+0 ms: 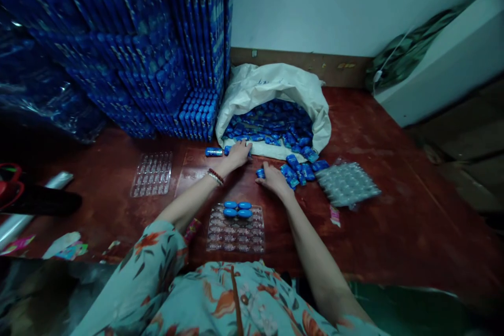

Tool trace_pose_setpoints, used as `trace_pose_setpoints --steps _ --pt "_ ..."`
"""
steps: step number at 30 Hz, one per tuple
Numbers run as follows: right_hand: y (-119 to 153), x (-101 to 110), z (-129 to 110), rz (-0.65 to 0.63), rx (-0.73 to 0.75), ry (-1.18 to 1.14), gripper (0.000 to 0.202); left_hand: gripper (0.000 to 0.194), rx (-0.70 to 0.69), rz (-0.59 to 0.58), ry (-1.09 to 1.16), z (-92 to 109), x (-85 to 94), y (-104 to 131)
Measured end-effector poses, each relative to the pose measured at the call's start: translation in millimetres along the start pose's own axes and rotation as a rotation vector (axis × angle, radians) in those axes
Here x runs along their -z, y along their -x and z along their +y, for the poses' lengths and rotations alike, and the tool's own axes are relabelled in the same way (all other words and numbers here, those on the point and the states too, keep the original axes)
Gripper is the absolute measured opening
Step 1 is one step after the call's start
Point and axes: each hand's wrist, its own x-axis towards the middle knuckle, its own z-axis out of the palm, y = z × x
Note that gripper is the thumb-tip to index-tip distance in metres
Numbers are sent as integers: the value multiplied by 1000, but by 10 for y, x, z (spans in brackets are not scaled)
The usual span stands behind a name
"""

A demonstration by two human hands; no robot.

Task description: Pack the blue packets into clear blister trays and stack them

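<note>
My left hand (238,154), with beads at its wrist, is closed over small blue packets just in front of the white sack (271,77). One blue packet (213,152) lies to its left. My right hand (272,178) pinches a blue packet (260,173) at its fingertips, left of a loose pile of blue packets (293,169). More packets fill the sack's open mouth. Nearer my body lies a clear tray (236,239) with several blue pieces (237,210) in its upper middle pockets.
Tall stacks of filled blue trays (153,63) stand at the back left. Another clear tray (151,174) lies on the red table (394,220). A pile of clear trays (348,184) is at the right. A black bottle (47,201) lies at the far left.
</note>
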Motion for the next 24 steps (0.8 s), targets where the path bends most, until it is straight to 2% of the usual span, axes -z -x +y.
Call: trace_pose_setpoints --steps 3,5,7,10,12,15,17,19,21,24 --pt "360 -190 232 15 11 -155 48 37 18 -92 13 -21 -45 -40" --pt "644 -339 405 120 -27 -427 45 38 18 -99 39 -49 -58 22" --pt "932 -480 515 241 -100 -766 42 28 11 -74 62 -80 -51 161" --pt "1311 -612 482 339 -174 -1104 40 18 -3 83 182 -142 10 545" --pt "1489 -637 348 350 -137 -1174 37 18 9 247 302 -192 84 917" --pt "1608 -640 118 327 46 -1078 25 22 135 419 404 -238 196 1576" --pt "1602 -656 24 324 236 -952 18 27 262 489 463 -211 223 2004" --pt "1559 -686 -5 313 440 -808 22 29 343 520 511 -125 189 2356" --pt "1511 -704 6 291 579 -640 32 23 347 525 531 5 104 2590" --pt "1470 -657 18 270 635 -368 40 13 238 489 506 197 -63 2707"
